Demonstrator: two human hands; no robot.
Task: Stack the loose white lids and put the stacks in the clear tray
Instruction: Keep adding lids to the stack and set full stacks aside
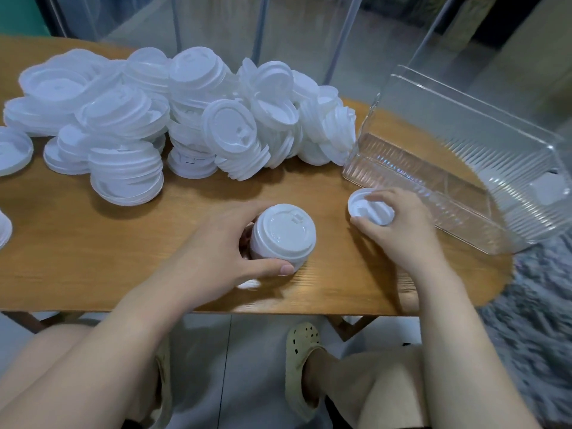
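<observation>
left hand (216,246) gripping lid stack (281,233), right hand (399,224) pinching 1 lid (362,205)

No text, label, brand, number or sign can be read anywhere in the view. The white lids (173,119) piled from nine to twelve o'clock carry only moulded rims and sip-hole shapes, and the small raised marks on the top of the lid stack (283,233) near the centre are too blurred to make out as letters. The ribbed clear tray (464,168) at two o'clock shows a pale square patch low on its near wall, but nothing on it is legible.
</observation>
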